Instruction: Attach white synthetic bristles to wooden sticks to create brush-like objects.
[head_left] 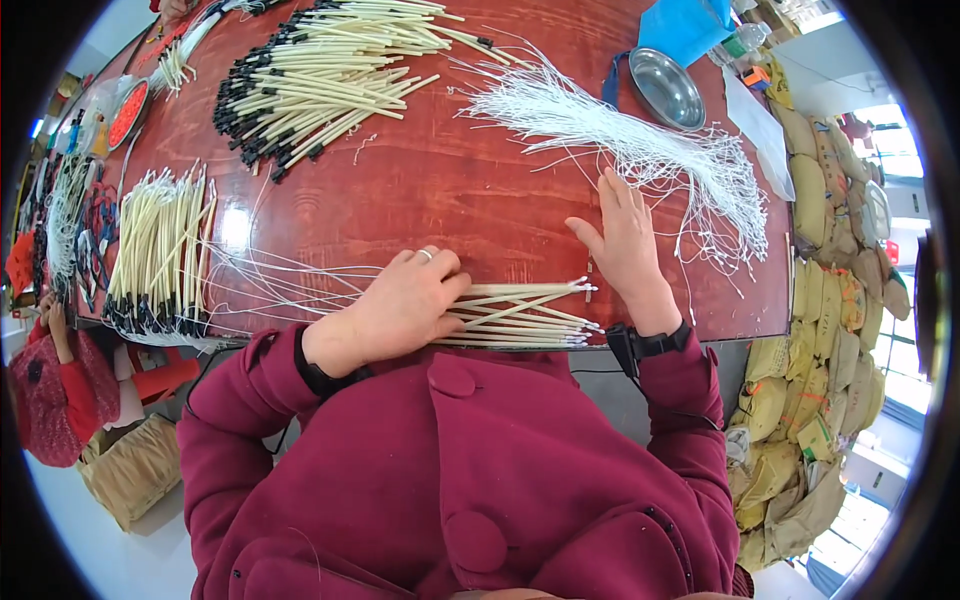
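Observation:
My left hand [395, 305], a ring on one finger, curls over a loose bundle of cream-coloured thin sticks [510, 318] near the table's front edge. The sticks point to the right, and their right ends carry small white tips. Long white cords [285, 272] trail leftward from under this hand; its palm side is hidden. Past the sticks' right ends, my right hand [628, 235] is raised with fingers stretched and thumb apart, holding nothing. Its fingertips are nearest to a spread pile of white cords [660, 145].
A large heap of black-ended cream sticks [320, 80] lies at the far side, another bundle [160, 250] at the left. A metal bowl [667, 90] and blue container [685, 28] stand far right. Stacked sacks [825, 340] line the right. A person's red sleeve [80, 385] shows left.

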